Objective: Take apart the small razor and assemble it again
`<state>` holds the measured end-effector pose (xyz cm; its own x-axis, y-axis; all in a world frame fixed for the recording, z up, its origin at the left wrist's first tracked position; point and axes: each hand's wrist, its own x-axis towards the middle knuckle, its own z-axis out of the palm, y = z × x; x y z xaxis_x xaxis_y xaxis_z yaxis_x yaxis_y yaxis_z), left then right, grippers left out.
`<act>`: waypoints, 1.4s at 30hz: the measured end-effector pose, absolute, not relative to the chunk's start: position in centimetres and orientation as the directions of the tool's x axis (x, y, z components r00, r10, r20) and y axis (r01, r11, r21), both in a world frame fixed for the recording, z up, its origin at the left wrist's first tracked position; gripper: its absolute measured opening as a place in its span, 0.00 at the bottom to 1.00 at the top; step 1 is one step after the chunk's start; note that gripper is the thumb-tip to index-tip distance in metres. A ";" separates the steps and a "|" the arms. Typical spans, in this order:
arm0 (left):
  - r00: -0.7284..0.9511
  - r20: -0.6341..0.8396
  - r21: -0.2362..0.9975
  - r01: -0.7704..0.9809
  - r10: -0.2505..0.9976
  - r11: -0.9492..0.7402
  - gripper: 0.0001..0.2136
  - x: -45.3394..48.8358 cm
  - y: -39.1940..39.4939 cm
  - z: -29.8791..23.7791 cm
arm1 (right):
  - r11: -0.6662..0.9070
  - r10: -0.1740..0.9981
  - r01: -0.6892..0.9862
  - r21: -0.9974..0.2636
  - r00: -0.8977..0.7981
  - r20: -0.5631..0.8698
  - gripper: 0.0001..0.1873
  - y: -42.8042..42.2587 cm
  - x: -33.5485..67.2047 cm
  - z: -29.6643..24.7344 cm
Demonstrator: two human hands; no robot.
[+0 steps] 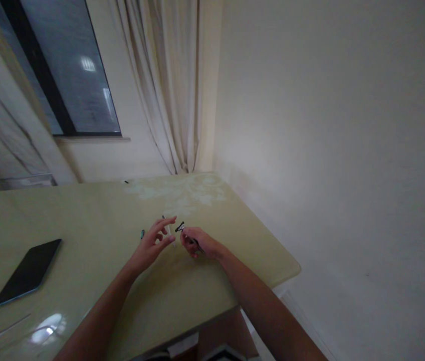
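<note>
- The right hand (pixel 199 241) is curled around a small tool (pixel 180 227) with a dark, shiny tip, over the counter (pixel 92 225); it looks too small to tell what kind.
- The left hand (pixel 152 244) has its thumb and fingers apart, near the tip.
- A thin stick (pixel 169 229) is just behind the left hand.
- A flat black tablet (pixel 28 273) lies far left.

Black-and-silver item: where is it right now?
In the head view, the black-and-silver item is held in the right hand, left of and below the picture's centre; its dark end shows between that hand and the left hand.
</note>
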<state>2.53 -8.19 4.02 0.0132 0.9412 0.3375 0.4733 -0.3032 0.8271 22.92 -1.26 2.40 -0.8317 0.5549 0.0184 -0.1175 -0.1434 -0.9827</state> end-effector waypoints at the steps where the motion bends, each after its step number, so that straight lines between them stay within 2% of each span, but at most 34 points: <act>1: 0.043 0.306 0.846 0.445 0.951 -0.292 0.27 2.4 -8.3 4.2 | -0.146 0.509 -0.098 -0.984 -0.861 0.011 0.24 -1.3 23.0 2.6; 4: 0.100 0.257 0.873 0.402 0.961 -0.275 0.24 1.9 -8.5 4.2 | -0.157 0.440 -0.069 -0.985 -0.898 -0.008 0.26 -1.6 23.1 2.9; 10: 0.121 0.240 0.889 0.372 0.963 -0.268 0.26 1.8 -8.5 3.9 | -0.160 0.389 -0.063 -0.985 -0.921 -0.004 0.26 -1.9 23.3 3.3; 14: 0.112 0.240 0.888 0.376 0.964 -0.265 0.23 2.2 -8.7 4.2 | -0.151 0.393 -0.123 -0.981 -0.918 0.054 0.27 -2.1 23.3 3.5; 17: 0.042 0.249 0.895 0.373 0.968 -0.247 0.25 2.2 -8.7 4.0 | -0.133 0.419 -0.149 -0.980 -0.904 0.081 0.27 -2.2 23.3 3.6; 20: -0.055 0.280 0.886 0.399 0.959 -0.236 0.26 2.1 -8.0 3.5 | -0.136 0.514 -0.173 -0.976 -0.854 0.080 0.27 -1.6 23.2 3.7; 22: -0.063 0.291 0.850 0.475 0.955 -0.227 0.26 2.5 -6.9 3.2 | -0.105 0.698 -0.284 -0.953 -0.704 0.133 0.27 -0.7 23.0 3.6; 24: 0.009 0.281 0.787 0.570 0.960 -0.235 0.23 3.5 -5.3 3.0 | -0.015 0.904 -0.420 -0.907 -0.394 0.167 0.27 0.6 23.0 3.4; 26: 0.117 0.255 0.706 0.656 0.960 -0.267 0.20 5.2 -3.2 3.0 | 0.075 0.989 -0.513 -0.855 -0.075 0.131 0.27 1.9 23.2 3.2; 28: 0.164 0.217 0.622 0.736 0.962 -0.265 0.19 7.6 -0.9 2.9 | 0.124 0.991 -0.575 -0.808 0.107 0.075 0.26 3.0 23.9 2.9; 30: 0.130 0.147 0.555 0.810 0.981 -0.190 0.18 10.2 1.4 2.7 | 0.144 0.981 -0.614 -0.776 0.190 0.032 0.25 3.8 24.8 2.6; 37: 0.050 0.051 0.573 0.816 0.997 -0.070 0.20 15.3 5.4 1.3 | 0.220 0.906 -0.541 -0.811 0.421 -0.035 0.26 4.9 26.6 2.0; 42: 0.074 0.100 0.590 0.799 0.992 -0.119 0.30 12.9 3.9 1.3 | 0.222 0.903 -0.540 -0.812 0.428 -0.037 0.26 5.2 26.6 1.9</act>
